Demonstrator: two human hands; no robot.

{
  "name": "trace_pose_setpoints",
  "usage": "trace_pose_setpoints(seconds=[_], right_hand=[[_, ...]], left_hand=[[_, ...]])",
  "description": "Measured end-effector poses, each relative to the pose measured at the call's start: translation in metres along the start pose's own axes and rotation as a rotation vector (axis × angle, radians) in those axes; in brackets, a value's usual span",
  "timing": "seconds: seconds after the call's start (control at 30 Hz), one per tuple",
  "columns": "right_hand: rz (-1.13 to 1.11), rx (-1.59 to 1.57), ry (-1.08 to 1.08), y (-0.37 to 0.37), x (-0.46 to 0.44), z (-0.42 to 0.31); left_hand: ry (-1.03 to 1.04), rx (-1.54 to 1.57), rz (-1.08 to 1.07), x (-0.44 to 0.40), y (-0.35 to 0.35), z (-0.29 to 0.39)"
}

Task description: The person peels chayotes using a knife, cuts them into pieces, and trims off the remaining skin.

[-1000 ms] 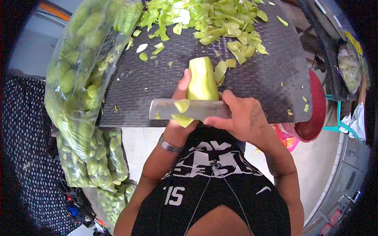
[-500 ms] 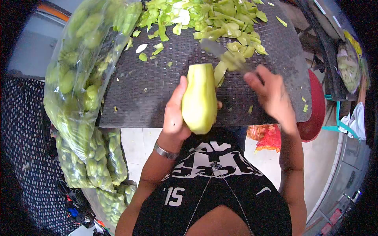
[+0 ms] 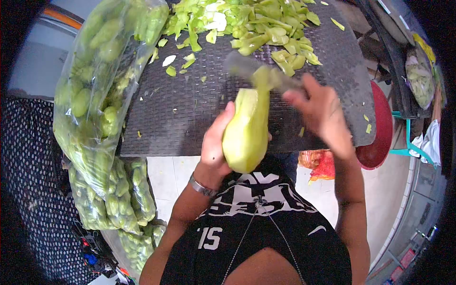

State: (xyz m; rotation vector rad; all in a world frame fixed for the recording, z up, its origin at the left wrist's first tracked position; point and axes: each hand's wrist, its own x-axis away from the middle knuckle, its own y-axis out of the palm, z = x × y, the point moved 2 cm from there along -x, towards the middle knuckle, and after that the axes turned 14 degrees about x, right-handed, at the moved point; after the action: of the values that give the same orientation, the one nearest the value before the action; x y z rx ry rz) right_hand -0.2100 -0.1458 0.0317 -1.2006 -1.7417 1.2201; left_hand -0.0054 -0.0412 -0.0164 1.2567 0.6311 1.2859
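Observation:
A pale green, mostly peeled vegetable, which looks like a chayote (image 3: 246, 137), rests in my left hand (image 3: 213, 145). My fingers wrap around its side and underneath, and its flat-cut narrow end points away from me. My right hand (image 3: 327, 114) is closed around a knife (image 3: 242, 66), its blade blurred by motion just beyond the narrow end. The handle is mostly hidden in my fingers. A strip of peel (image 3: 262, 78) stands up at the far right side of the chayote, against the blade. A heap of green peelings (image 3: 256, 23) lies farther back.
The dark woven tabletop (image 3: 171, 114) carries scattered peel scraps. A clear plastic bag of green vegetables (image 3: 95, 85) lies along its left edge, with more filled bags (image 3: 118, 199) below. A red round seat (image 3: 377, 137) and a red net bag (image 3: 320, 165) are at the right.
The chayote has come slightly toward me and tilted, its narrow end leaning right. The knife has moved left and lower, nearer the chayote, and a peel strip now stands against it.

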Motion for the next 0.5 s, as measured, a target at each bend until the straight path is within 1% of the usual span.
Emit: trace_pose_setpoints(seconds=[0.07,0.1,0.13,0.17,0.2,0.27,0.3,0.4,0.43,0.5], right_hand=[[0.095,0.011,-0.078,0.003,-0.006,0.029],[0.025,-0.042,-0.029,-0.005,0.0,0.021],[-0.057,-0.058,-0.054,-0.007,0.01,0.01],[-0.136,-0.075,-0.078,-0.007,0.018,-0.003],[-0.205,-0.089,-0.107,-0.006,0.023,-0.012],[-0.18,-0.105,-0.25,0.002,0.033,-0.023],[-0.176,-0.138,-0.219,0.006,0.032,-0.022],[-0.207,-0.179,-0.047,0.002,0.023,-0.013],[-0.197,-0.086,-0.072,0.002,0.023,-0.013],[-0.236,-0.026,-0.272,0.001,0.026,-0.026]], left_hand=[[-0.007,0.024,0.014,0.004,0.008,0.0],[-0.006,0.031,0.011,0.002,0.008,0.003],[-0.011,0.043,0.018,0.003,0.007,0.004],[-0.03,0.105,-0.026,0.0,-0.001,0.006],[0.042,0.116,-0.007,0.0,-0.003,0.003],[0.181,0.132,0.037,0.003,-0.004,-0.004],[0.176,0.059,-0.084,0.002,-0.005,-0.001],[0.069,-0.289,-0.075,-0.001,-0.003,0.005],[0.121,-0.24,-0.144,-0.002,-0.003,0.004],[0.222,-0.138,-0.281,-0.007,-0.009,-0.002]])
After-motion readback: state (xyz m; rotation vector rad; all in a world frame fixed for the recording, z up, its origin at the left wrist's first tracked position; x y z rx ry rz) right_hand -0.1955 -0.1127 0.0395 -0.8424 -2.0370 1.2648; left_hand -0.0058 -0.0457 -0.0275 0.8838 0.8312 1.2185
